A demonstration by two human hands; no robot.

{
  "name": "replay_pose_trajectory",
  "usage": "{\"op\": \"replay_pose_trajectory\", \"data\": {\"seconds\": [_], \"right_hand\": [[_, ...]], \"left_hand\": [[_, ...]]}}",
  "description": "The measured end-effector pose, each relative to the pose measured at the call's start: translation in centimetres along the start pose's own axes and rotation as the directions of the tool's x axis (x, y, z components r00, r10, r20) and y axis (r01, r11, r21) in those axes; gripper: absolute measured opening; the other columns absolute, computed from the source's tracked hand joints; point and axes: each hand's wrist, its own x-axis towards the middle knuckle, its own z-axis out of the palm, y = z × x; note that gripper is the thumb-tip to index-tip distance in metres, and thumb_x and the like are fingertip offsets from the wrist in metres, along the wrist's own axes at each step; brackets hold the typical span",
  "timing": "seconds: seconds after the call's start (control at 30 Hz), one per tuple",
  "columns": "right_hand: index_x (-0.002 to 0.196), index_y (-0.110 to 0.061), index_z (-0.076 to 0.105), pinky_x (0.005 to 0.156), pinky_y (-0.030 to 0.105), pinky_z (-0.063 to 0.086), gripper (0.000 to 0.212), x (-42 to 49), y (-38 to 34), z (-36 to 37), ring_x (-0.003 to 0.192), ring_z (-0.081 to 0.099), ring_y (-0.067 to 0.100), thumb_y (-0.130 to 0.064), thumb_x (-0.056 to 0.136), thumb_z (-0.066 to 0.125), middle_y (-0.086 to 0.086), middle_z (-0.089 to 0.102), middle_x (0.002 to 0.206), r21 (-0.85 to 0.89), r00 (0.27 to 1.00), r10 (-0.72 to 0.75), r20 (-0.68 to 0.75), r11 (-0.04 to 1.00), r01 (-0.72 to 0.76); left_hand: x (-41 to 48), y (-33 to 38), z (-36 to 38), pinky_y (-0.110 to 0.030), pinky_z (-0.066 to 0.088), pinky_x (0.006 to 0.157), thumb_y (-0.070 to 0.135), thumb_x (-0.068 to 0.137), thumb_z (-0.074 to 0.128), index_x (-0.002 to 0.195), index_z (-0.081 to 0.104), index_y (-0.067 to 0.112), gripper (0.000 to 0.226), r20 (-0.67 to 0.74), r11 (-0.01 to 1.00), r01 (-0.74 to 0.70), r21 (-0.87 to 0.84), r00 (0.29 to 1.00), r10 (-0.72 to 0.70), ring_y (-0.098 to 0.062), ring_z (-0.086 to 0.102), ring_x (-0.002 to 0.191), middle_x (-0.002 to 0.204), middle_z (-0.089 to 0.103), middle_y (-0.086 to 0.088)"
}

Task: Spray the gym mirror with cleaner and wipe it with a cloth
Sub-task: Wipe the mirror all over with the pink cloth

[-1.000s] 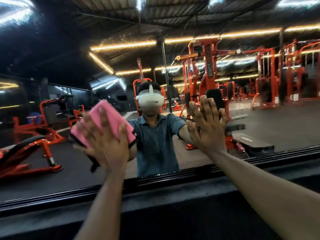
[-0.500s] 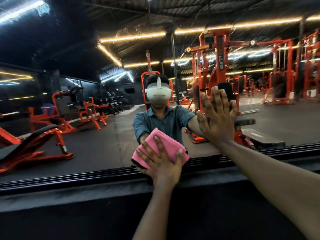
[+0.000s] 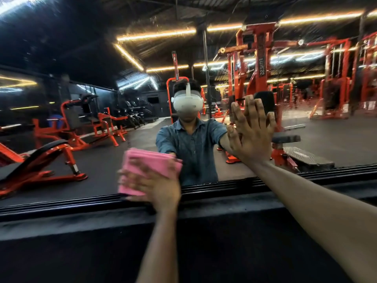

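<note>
A large gym mirror point(image 3: 85, 160) fills the wall in front of me and reflects orange machines and my own figure. My left hand point(image 3: 155, 186) presses a folded pink cloth point(image 3: 146, 160) flat against the lower part of the glass, just above the black bottom frame; the hand and cloth are motion-blurred. My right hand point(image 3: 253, 135) lies flat on the mirror with straight fingers, higher and to the right, holding nothing. Fine droplets speckle the glass on the right. No spray bottle is in view.
A black ribbed frame point(image 3: 61, 203) runs along the mirror's bottom edge, with a dark ledge or wall point(image 3: 81, 242) below it. Reflected benches and orange machines appear left and right in the glass.
My left hand swept the pink cloth from the upper left down towards the bottom frame, then a little back to the left. My right hand stayed flat on the glass.
</note>
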Motion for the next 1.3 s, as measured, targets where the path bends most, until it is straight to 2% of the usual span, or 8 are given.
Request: {"op": "replay_pose_trajectory", "data": {"seconds": [0.1, 0.17, 0.33, 0.47, 0.63, 0.97, 1.17, 1.3], "right_hand": [[0.163, -0.036, 0.026, 0.125, 0.058, 0.011, 0.064, 0.0, 0.1, -0.2, 0.161, 0.008, 0.022, -0.051, 0.104, 0.046, 0.000, 0.011, 0.174, 0.016, 1.000, -0.001, 0.007, 1.000, 0.001], [0.163, -0.037, 0.025, 0.125, 0.056, 0.009, 0.065, 0.0, 0.2, -0.2, 0.161, 0.007, 0.021, -0.050, 0.104, 0.048, -0.001, 0.011, 0.174, 0.013, 1.000, 0.001, 0.015, 1.000, -0.002], [0.163, -0.035, 0.027, 0.126, 0.054, 0.006, 0.063, -0.1, 0.3, -0.2, 0.161, 0.008, 0.021, -0.053, 0.105, 0.041, 0.001, 0.012, 0.174, 0.025, 1.000, -0.009, 0.009, 1.000, 0.008], [0.164, -0.035, 0.025, 0.125, 0.054, 0.006, 0.062, 0.0, 0.2, -0.4, 0.161, 0.006, 0.021, -0.055, 0.105, 0.033, 0.000, 0.010, 0.174, 0.028, 1.000, -0.010, 0.020, 1.000, 0.010], [0.165, -0.037, 0.020, 0.126, 0.055, 0.005, 0.062, -0.1, 0.4, -0.6, 0.161, 0.001, 0.020, -0.054, 0.106, 0.033, -0.001, 0.003, 0.175, 0.040, 0.998, -0.023, 0.050, 0.999, 0.021], [0.165, -0.033, 0.023, 0.126, 0.058, 0.008, 0.063, -0.2, 0.5, -0.5, 0.161, 0.004, 0.024, -0.052, 0.106, 0.035, 0.004, 0.008, 0.175, 0.021, 0.998, -0.046, 0.048, 0.999, 0.045], [0.164, -0.033, 0.024, 0.125, 0.058, 0.010, 0.063, -0.2, 0.4, -0.4, 0.161, 0.006, 0.024, -0.049, 0.106, 0.042, 0.004, 0.010, 0.174, 0.013, 0.999, -0.046, 0.020, 0.999, 0.045], [0.164, -0.033, 0.024, 0.125, 0.059, 0.010, 0.062, -0.2, 0.5, -0.5, 0.161, 0.005, 0.023, -0.050, 0.106, 0.035, 0.002, 0.007, 0.175, 0.018, 0.999, -0.036, 0.035, 0.999, 0.035]], "left_hand": [[-5.3, 2.1, 4.8, -0.077, -0.031, 0.103, 0.091, 0.081, 0.030, 0.161, -0.025, 0.024, 0.117, 0.209, 0.893, -0.414, 0.178, 0.902, 0.377, -0.056, -0.031, 0.148, 0.162, -0.031, -0.033], [-5.3, 2.1, 5.2, -0.067, -0.042, 0.095, 0.089, 0.080, 0.045, 0.153, -0.039, 0.033, 0.124, 0.256, 0.817, -0.542, 0.199, 0.833, 0.490, -0.046, -0.046, 0.143, 0.157, -0.048, -0.019], [0.7, -2.1, 1.1, -0.078, -0.014, 0.112, 0.091, 0.073, 0.037, 0.165, -0.010, 0.035, 0.118, 0.268, 0.497, -0.768, 0.404, 0.619, 0.738, -0.041, -0.026, 0.155, 0.171, -0.021, -0.014], [1.6, -3.1, -1.0, -0.064, -0.029, 0.115, 0.094, 0.073, 0.037, 0.166, -0.004, 0.031, 0.120, 0.244, 0.528, -0.738, 0.420, 0.652, 0.717, -0.045, -0.017, 0.157, 0.172, -0.019, -0.015], [-0.6, 0.6, 1.4, -0.075, -0.020, 0.110, 0.097, 0.072, 0.041, 0.165, -0.012, 0.030, 0.126, 0.147, 0.735, -0.599, 0.317, 0.797, 0.586, -0.046, -0.028, 0.153, 0.168, -0.030, -0.017], [0.1, 0.8, 0.6, -0.066, -0.025, 0.116, 0.091, 0.077, 0.047, 0.165, -0.005, 0.038, 0.115, 0.317, 0.420, -0.827, 0.375, 0.540, 0.780, -0.037, -0.025, 0.156, 0.172, -0.024, -0.008], [3.7, -3.5, -2.8, -0.076, -0.006, 0.118, 0.096, 0.075, 0.037, 0.166, 0.002, 0.036, 0.114, 0.268, 0.473, -0.775, 0.418, 0.603, 0.751, -0.040, -0.019, 0.158, 0.173, -0.016, -0.012], [3.1, 0.8, -1.4, -0.066, -0.024, 0.116, 0.095, 0.075, 0.043, 0.166, -0.004, 0.034, 0.119, 0.140, 0.589, -0.722, 0.363, 0.667, 0.732, -0.041, -0.021, 0.157, 0.171, -0.022, -0.013]]}}
